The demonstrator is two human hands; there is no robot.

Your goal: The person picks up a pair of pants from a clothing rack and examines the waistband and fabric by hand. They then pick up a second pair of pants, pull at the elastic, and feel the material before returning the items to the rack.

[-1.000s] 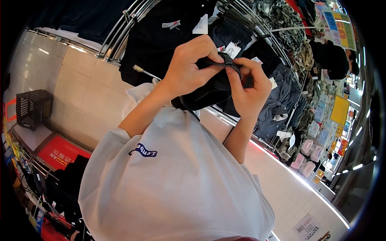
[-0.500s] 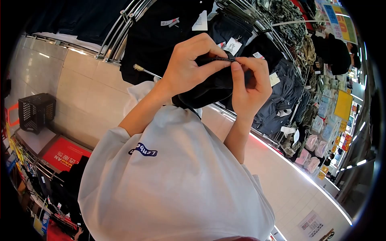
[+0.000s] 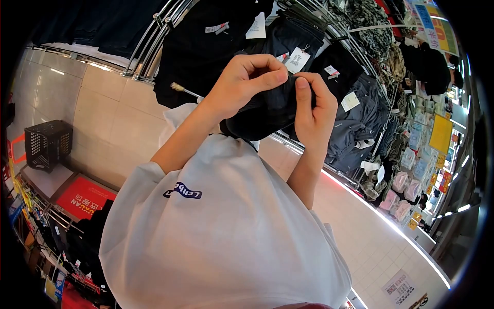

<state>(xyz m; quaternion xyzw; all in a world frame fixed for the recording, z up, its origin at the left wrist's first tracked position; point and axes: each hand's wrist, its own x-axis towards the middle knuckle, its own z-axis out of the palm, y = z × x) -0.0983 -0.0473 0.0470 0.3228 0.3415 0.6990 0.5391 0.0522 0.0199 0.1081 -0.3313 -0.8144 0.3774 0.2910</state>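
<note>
Upper centre of the frame: the left hand (image 3: 239, 85) pinches finger to thumb, anything between hidden; the right hand (image 3: 315, 105) seems to nip the black cloth (image 3: 257, 121) hanging below. So shallow a fingertip hold could slip!

The handled cloth item (image 3: 254, 123) is plain black. The shirt (image 3: 226, 242) is a plain pale grey, its badge (image 3: 188, 191) dark blue with white lettering. Black folded garments (image 3: 185, 67) and dark grey ones (image 3: 345, 149) carry white price tags (image 3: 297, 60) printed in black; one paper label (image 3: 350, 101) is cream. Other clothing (image 3: 355, 23) is mottled in grey-green camouflage. The metal rails (image 3: 145, 46) are silver. The shopping basket (image 3: 50, 147) is black, patterned with holes; the signboard (image 3: 77, 193) is red with white and yellow lettering. Floor tiles (image 3: 105, 116) are beige, the hanging card (image 3: 441, 134) yellow, the small packets (image 3: 400, 181) pink.
</note>
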